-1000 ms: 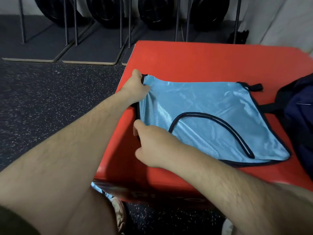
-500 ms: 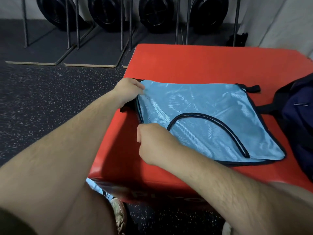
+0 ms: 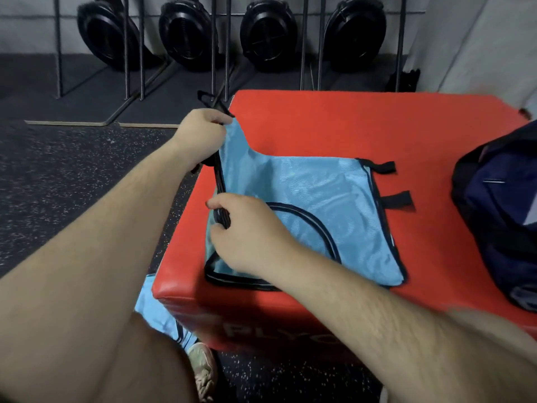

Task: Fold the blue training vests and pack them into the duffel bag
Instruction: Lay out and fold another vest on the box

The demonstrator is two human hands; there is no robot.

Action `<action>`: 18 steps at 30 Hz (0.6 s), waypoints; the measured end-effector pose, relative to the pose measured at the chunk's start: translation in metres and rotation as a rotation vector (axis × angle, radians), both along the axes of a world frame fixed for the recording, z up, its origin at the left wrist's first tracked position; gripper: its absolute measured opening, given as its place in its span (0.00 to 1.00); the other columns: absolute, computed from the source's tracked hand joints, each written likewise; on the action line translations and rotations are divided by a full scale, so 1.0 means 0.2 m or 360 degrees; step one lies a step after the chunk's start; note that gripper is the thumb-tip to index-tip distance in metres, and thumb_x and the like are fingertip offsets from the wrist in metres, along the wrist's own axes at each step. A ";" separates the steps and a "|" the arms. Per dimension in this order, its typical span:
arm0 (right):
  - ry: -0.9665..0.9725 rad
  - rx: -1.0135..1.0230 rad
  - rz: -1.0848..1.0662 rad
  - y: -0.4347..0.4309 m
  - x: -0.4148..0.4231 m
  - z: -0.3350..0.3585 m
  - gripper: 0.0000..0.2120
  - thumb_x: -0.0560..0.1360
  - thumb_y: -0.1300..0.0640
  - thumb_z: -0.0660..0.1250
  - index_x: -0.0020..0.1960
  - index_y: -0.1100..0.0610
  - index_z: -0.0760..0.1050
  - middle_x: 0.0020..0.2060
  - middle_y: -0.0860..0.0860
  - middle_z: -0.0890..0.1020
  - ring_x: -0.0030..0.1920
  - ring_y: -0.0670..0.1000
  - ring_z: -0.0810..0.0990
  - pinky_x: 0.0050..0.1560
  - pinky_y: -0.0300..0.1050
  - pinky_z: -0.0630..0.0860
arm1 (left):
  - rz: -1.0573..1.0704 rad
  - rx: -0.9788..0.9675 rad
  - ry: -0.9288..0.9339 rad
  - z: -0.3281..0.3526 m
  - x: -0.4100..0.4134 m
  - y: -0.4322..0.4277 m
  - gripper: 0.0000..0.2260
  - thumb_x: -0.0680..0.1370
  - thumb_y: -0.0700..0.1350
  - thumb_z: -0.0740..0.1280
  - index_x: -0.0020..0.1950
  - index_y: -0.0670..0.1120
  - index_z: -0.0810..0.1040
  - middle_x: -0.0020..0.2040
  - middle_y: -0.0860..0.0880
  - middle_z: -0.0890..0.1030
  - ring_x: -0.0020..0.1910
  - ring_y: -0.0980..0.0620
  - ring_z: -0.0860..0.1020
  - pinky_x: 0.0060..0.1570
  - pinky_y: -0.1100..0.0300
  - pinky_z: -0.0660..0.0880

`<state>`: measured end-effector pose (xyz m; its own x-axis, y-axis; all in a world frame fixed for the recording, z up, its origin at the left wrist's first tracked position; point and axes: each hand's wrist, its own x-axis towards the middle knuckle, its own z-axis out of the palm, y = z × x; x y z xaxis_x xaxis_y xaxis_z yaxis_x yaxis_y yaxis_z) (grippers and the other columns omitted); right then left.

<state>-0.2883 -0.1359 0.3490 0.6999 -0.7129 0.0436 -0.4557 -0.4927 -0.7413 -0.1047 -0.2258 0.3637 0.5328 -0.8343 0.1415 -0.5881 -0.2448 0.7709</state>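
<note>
Atop red padded worktop [image 3: 334, 126], head view: one blue training vest [image 3: 319, 205], black-trimmed, lying flat but for its far-left corner. Left hand [image 3: 200, 135] pinches that lifted corner; right hand [image 3: 250, 231] pinches the left edge trim. Navy duffel bag [image 3: 499, 216] at worktop's right, apart from vest. White lettering [image 3: 276, 334] on front face reads "PLYO", remainder hidden.

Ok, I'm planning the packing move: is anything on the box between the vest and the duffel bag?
Nothing visible does. The left hand and right hand grip the vest at its left edge; only the bare top of the red box lies between the vest and the duffel bag to its right.
</note>
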 end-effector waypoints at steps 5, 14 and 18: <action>0.0125 0.0130 -0.0163 -0.07 -0.23 0.01 0.21 0.77 0.58 0.67 0.69 0.50 0.73 0.57 0.47 0.80 0.54 0.49 0.78 0.54 0.42 0.74 | -0.0190 0.0092 -0.0213 0.05 -0.25 -0.06 0.21 0.77 0.34 0.58 0.67 0.45 0.78 0.64 0.43 0.79 0.46 0.45 0.80 0.35 0.68 0.68; 0.0163 0.0280 -0.0445 -0.18 -0.65 -0.06 0.25 0.76 0.58 0.69 0.73 0.47 0.70 0.66 0.49 0.75 0.46 0.49 0.78 0.41 0.36 0.71 | -0.0516 0.0203 -0.0424 0.00 -0.68 -0.27 0.19 0.76 0.34 0.60 0.66 0.43 0.77 0.57 0.48 0.76 0.45 0.48 0.74 0.35 0.61 0.69; 0.0159 0.0303 -0.0554 -0.22 -0.81 -0.10 0.25 0.76 0.58 0.69 0.72 0.48 0.71 0.68 0.47 0.73 0.30 0.42 0.77 0.25 0.33 0.69 | -0.0650 0.0267 -0.0512 -0.07 -0.86 -0.34 0.18 0.77 0.34 0.60 0.66 0.42 0.77 0.63 0.47 0.75 0.50 0.47 0.77 0.42 0.59 0.72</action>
<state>-0.4509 -0.1791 0.3286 0.4094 -0.8967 -0.1681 -0.6455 -0.1546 -0.7479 -0.2765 -0.2941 0.3499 0.1128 -0.9894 0.0911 -0.8606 -0.0514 0.5066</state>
